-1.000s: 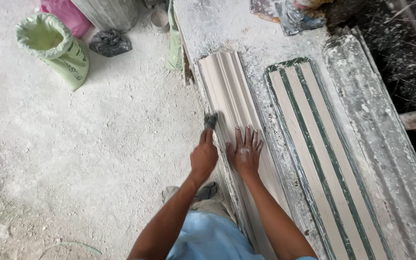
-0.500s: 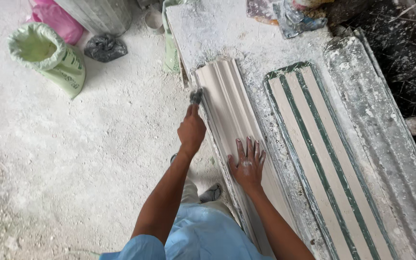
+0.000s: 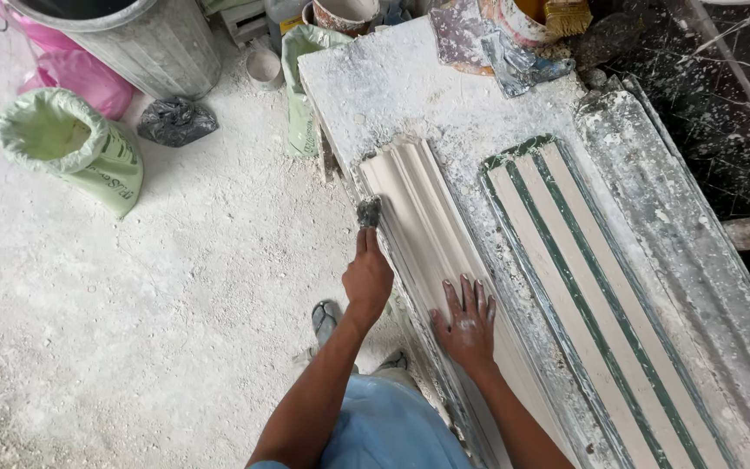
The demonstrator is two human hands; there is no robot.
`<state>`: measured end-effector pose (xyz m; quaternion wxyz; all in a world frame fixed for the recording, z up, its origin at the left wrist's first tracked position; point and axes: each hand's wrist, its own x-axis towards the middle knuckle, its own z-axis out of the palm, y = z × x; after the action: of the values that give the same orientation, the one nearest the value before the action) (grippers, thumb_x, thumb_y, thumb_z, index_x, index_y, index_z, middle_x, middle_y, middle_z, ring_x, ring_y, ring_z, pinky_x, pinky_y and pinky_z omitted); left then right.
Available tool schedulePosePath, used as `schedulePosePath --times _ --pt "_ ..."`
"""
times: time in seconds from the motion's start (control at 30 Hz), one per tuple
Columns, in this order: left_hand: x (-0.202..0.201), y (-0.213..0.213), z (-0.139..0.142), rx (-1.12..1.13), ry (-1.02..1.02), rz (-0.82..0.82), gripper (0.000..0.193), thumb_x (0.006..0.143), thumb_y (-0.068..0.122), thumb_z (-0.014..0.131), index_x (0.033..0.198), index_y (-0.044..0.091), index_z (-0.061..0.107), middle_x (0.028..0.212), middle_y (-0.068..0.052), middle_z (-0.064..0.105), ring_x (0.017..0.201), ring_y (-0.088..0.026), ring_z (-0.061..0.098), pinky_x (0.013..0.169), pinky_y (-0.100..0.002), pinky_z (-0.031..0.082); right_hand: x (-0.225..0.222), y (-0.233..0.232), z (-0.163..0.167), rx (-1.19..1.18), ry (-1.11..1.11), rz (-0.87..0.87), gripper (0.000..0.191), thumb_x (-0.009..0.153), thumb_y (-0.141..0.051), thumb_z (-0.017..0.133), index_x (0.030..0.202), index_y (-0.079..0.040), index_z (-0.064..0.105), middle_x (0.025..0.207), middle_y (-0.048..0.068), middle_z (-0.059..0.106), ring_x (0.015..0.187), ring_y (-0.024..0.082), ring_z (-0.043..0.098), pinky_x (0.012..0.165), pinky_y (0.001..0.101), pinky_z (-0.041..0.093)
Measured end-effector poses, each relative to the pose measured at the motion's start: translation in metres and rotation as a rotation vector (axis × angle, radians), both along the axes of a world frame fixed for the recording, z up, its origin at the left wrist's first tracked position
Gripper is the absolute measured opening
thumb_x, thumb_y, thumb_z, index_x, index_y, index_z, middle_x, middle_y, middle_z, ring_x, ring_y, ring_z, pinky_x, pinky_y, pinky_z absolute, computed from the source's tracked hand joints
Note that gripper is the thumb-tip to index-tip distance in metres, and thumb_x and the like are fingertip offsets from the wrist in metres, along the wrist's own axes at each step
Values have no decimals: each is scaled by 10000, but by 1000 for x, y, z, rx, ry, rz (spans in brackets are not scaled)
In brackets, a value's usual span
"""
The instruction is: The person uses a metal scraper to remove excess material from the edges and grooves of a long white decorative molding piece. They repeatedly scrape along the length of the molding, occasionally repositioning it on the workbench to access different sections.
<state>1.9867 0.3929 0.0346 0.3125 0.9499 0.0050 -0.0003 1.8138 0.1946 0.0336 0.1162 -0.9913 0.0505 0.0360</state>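
1. One green sack [image 3: 75,152] stands open at upper left, beside one grey bin [image 3: 132,43].
2. The left hand [image 3: 367,276] at centre grips a small scraper [image 3: 369,211] against the white plaster moulding [image 3: 418,217] edge.
3. The right hand [image 3: 469,321] lies flat, fingers spread, on that moulding.
4. One green-striped mould [image 3: 592,295] lies right of centre.

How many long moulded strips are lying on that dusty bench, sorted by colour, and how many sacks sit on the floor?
Plain white moulding: 1
Green-striped white mould: 1
Grey plaster-crusted mould: 1
Green sacks: 2
Pink sack: 1
Total: 6
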Motion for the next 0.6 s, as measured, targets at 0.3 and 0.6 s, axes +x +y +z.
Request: schedulePosePath --times 0.3,0.6 --pt "17 8 16 84 98 -83 762 875 58 535 1578 4 247 1559 -254 406 595 -329 711 470 -445 601 10 1 -2 -23 -35 -18 654 925 -501 591 1499 -203 492 1626 160 330 1505 420 245 1198 626 133" --pt "-4 50 14 -425 -145 -202 459 1070 162 492 1468 -35 380 1239 -321 677 942 -505 720 737 -520 606 -8 -13 -7 32 -143 -17 654 900 -473 659 1472 -178 540 1592 176 417 1484 434 338 1189 641 217"
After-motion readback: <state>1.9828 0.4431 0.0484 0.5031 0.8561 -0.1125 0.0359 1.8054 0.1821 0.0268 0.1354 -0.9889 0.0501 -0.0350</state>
